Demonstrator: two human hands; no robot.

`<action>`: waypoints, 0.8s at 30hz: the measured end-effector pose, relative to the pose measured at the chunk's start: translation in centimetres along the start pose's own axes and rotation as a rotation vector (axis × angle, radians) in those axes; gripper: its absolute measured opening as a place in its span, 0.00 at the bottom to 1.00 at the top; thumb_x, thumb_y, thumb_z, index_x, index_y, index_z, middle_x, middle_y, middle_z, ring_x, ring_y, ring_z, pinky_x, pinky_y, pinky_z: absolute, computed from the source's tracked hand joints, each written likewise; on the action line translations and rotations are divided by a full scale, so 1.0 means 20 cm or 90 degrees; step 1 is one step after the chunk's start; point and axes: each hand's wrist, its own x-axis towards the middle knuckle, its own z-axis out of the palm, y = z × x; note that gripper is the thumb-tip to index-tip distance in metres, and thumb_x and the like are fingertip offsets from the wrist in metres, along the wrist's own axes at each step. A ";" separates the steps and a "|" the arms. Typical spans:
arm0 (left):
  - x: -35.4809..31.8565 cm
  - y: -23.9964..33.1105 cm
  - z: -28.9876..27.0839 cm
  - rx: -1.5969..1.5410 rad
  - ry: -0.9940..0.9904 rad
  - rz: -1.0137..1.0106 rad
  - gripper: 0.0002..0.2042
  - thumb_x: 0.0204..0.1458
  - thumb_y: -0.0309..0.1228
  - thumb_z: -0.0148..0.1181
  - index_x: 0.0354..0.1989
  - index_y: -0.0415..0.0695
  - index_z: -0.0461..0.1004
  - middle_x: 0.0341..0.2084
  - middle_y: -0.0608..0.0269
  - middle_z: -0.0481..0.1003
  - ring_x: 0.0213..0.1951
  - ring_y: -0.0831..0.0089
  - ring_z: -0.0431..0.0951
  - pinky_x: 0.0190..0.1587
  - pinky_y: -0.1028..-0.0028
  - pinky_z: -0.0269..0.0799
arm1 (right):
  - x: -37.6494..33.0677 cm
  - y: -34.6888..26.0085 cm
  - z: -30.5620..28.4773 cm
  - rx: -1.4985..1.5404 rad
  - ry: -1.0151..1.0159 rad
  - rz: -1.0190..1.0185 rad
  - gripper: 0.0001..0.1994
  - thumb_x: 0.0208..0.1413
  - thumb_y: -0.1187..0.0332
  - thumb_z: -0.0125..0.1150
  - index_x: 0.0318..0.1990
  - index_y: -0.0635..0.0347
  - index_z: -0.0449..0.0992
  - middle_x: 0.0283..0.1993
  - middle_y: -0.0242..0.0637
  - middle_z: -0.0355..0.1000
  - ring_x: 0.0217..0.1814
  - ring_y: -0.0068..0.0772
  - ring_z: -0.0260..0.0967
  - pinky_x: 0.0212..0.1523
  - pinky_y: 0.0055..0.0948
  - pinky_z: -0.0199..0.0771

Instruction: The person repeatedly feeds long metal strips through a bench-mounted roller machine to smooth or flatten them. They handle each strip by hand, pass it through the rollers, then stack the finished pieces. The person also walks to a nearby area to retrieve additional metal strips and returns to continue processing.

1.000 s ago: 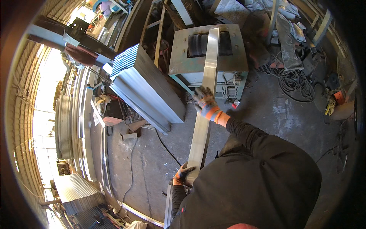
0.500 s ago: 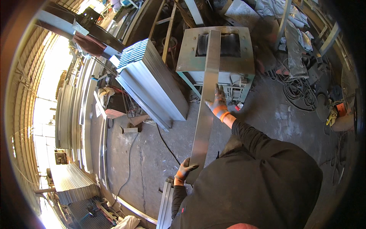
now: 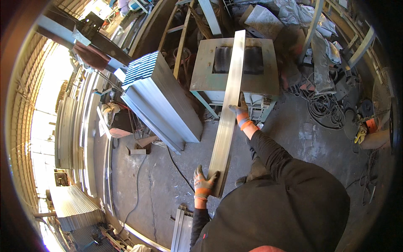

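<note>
A long flat silvery metal profile (image 3: 228,113) slants away from me, its far end over a grey-green box-shaped machine (image 3: 268,80) with a dark opening in its top. My left hand (image 3: 205,183), in a grey and orange work glove, holds the left edge near the close end, thumb over the top face and other fingers along or under the edge. Further up, my right hand (image 3: 242,114), gloved alike, grips the right edge with its thumb on top; its remaining fingers are partly hidden. The profile looks raised above the floor, tilted slightly.
Left of the machine stands a tall stack of metal profiles (image 3: 166,101). More profiles (image 3: 182,229) lie low by my left forearm. A black cable (image 3: 178,168) runs over the floor, and coiled hoses (image 3: 325,107) lie at the right. Corrugated sheets (image 3: 77,206) are at the lower left.
The profile has shifted slightly and its top face now looks brighter. My left hand has moved up and forward along with its close end. The view has shifted a little.
</note>
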 end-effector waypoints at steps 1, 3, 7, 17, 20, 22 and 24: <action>0.10 -0.02 0.04 -0.118 -0.129 -0.113 0.51 0.54 0.61 0.78 0.75 0.31 0.68 0.62 0.37 0.81 0.63 0.45 0.82 0.67 0.54 0.77 | 0.06 0.03 -0.03 0.028 0.002 -0.017 0.49 0.55 0.81 0.73 0.86 0.57 0.58 0.73 0.37 0.74 0.65 0.31 0.75 0.66 0.32 0.78; 0.25 0.01 0.17 -0.359 -0.336 -0.216 0.43 0.59 0.59 0.76 0.68 0.32 0.75 0.54 0.40 0.86 0.55 0.52 0.88 0.58 0.58 0.82 | 0.21 0.07 -0.08 0.031 0.054 -0.022 0.48 0.56 0.83 0.71 0.86 0.54 0.59 0.74 0.45 0.74 0.69 0.41 0.76 0.71 0.38 0.77; 0.60 0.28 0.48 -0.287 -0.295 -0.164 0.28 0.65 0.50 0.72 0.61 0.36 0.82 0.47 0.43 0.87 0.48 0.55 0.89 0.52 0.60 0.83 | 0.70 0.00 -0.15 -0.650 0.010 -0.251 0.36 0.71 0.58 0.62 0.84 0.54 0.63 0.84 0.57 0.61 0.86 0.67 0.55 0.87 0.54 0.52; 1.95 1.03 1.02 -0.176 -0.217 0.013 0.22 0.70 0.51 0.63 0.57 0.46 0.84 0.46 0.40 0.83 0.45 0.38 0.85 0.51 0.49 0.81 | 2.31 -0.18 0.06 -1.262 -0.039 -0.311 0.34 0.75 0.45 0.48 0.78 0.59 0.70 0.84 0.50 0.64 0.85 0.58 0.60 0.84 0.57 0.55; 1.97 1.01 1.06 -0.195 -0.226 0.033 0.24 0.70 0.53 0.63 0.57 0.43 0.83 0.46 0.40 0.84 0.47 0.38 0.85 0.51 0.49 0.81 | 2.34 -0.16 0.03 -1.251 -0.044 -0.353 0.30 0.77 0.48 0.47 0.78 0.53 0.71 0.86 0.47 0.61 0.87 0.56 0.56 0.85 0.58 0.52; 1.84 0.89 1.07 -0.105 -0.211 0.174 0.19 0.70 0.47 0.62 0.61 0.51 0.81 0.45 0.40 0.82 0.46 0.38 0.85 0.48 0.49 0.82 | 2.17 -0.15 0.00 -1.258 -0.067 -0.382 0.29 0.77 0.49 0.46 0.78 0.51 0.71 0.87 0.45 0.59 0.89 0.55 0.53 0.86 0.58 0.50; 1.67 0.70 1.06 0.071 -0.215 0.352 0.21 0.71 0.35 0.60 0.70 0.68 0.77 0.44 0.41 0.79 0.44 0.38 0.84 0.44 0.49 0.83 | 1.89 -0.14 0.00 -1.240 -0.079 -0.350 0.29 0.77 0.52 0.47 0.80 0.50 0.70 0.87 0.43 0.60 0.89 0.57 0.53 0.87 0.60 0.46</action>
